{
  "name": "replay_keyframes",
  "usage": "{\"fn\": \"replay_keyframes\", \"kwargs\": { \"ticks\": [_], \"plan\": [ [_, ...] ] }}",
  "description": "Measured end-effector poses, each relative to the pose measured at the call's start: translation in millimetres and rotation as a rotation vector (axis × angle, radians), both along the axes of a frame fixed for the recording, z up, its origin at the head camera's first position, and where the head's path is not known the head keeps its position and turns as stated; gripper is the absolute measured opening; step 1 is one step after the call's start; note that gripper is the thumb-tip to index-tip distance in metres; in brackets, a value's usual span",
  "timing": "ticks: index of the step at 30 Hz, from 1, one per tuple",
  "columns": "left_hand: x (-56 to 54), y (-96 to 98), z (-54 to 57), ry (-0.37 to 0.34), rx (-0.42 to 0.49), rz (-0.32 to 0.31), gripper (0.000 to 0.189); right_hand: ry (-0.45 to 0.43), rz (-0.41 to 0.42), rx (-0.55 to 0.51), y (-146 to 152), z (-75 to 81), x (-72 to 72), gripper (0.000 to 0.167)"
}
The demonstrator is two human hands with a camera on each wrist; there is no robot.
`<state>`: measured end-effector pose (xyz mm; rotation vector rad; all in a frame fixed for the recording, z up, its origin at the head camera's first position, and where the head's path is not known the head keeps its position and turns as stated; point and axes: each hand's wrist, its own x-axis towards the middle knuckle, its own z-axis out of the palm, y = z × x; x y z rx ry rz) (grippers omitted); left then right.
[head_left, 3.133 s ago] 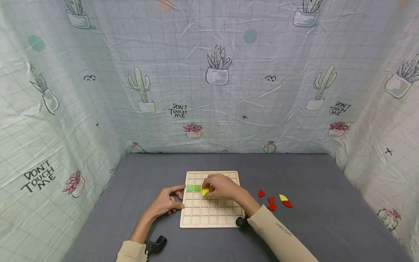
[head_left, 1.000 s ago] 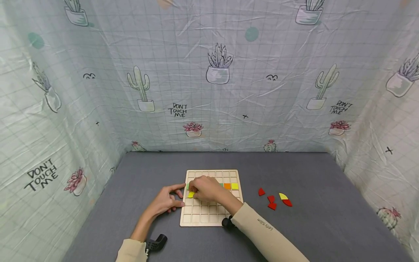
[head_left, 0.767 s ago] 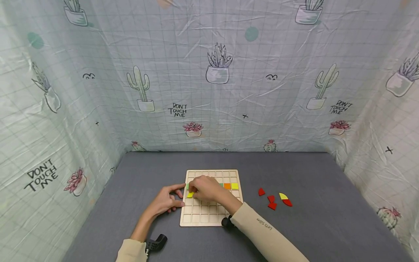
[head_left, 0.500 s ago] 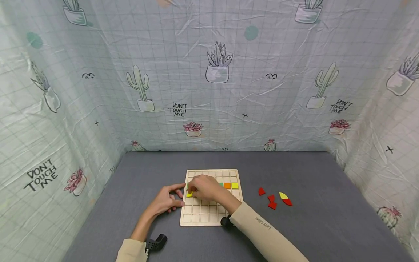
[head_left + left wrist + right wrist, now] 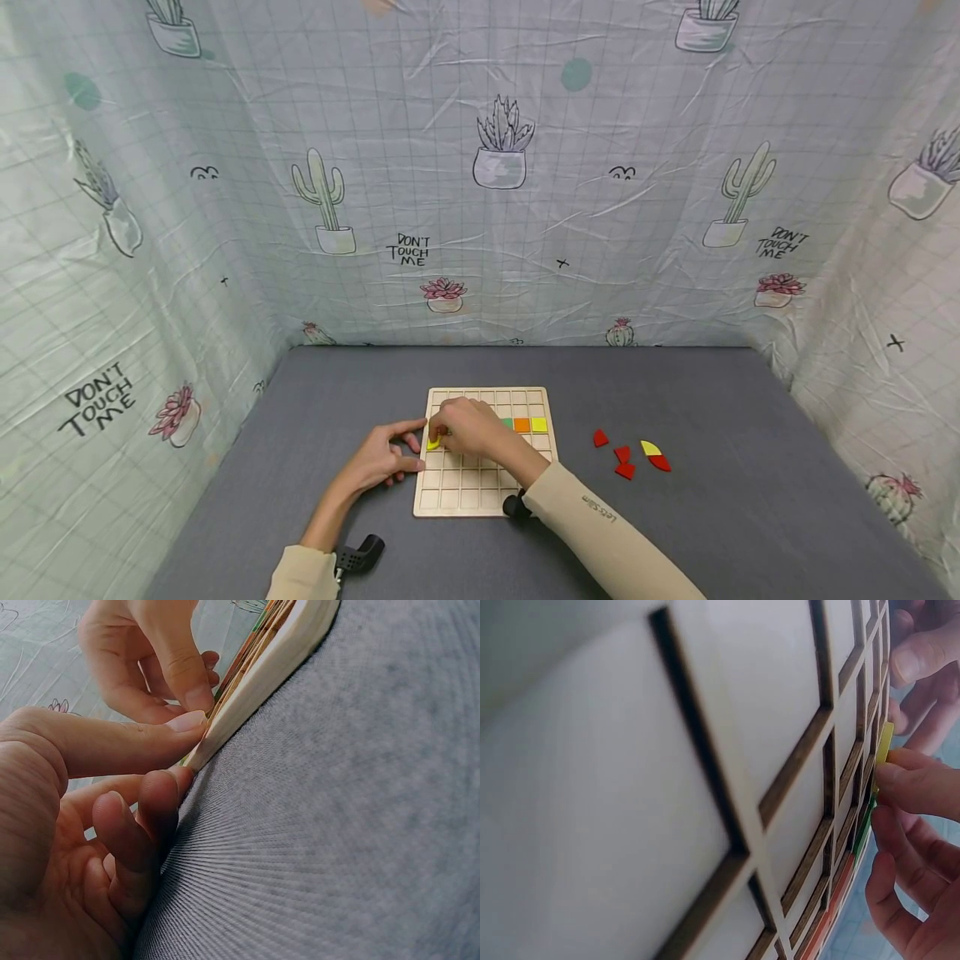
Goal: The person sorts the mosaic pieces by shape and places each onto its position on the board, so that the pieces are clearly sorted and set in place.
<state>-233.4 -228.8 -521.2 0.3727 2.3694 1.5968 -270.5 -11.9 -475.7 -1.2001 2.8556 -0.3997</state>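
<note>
A pale wooden grid board [image 5: 472, 498] lies on the dark grey table. Over its left part, my right hand [image 5: 474, 429] pinches a small yellow tile [image 5: 432, 444] between thumb and fingers, down at the left-most column. In the right wrist view that yellow tile [image 5: 885, 742] shows edge-on beside a green tile [image 5: 864, 825]. My left hand [image 5: 378, 454] lies against the board's left edge, index finger and thumb spread apart and touching it. A teal tile [image 5: 507, 424], an orange tile [image 5: 522, 425] and a yellow square tile [image 5: 539, 425] fill cells at the row's right end; my right hand covers the rest.
Right of the board lie several loose red pieces [image 5: 626, 472] and one yellow piece with a curved side [image 5: 651, 448], which touches a red one [image 5: 661, 462]. A printed cloth [image 5: 501, 250] hangs behind the table and along both sides.
My right hand has carried the yellow tile from the board's middle to its left column, then edged it slightly further left. Tiles at the row's right end came into view. My left hand stays put.
</note>
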Motion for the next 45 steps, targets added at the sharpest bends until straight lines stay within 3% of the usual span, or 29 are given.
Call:
{"fn": "replay_keyframes", "kwargs": {
  "ticks": [12,32,45],
  "plan": [
    [-2.9,1.3,0.4,0.004,-0.020,-0.012,0.074,-0.028,-0.048,0.018,1.9,3.5,-1.0,0.009],
    [-6.0,3.9,2.1,-0.004,-0.009,-0.022,0.075,-0.041,-0.047,0.021,3.3,8.1,-1.7,0.012],
    [-2.9,-0.1,4.9,0.003,-0.009,-0.024,0.075,-0.217,-0.081,-0.163,34.2,19.4,-1.3,0.017]
  ]
}}
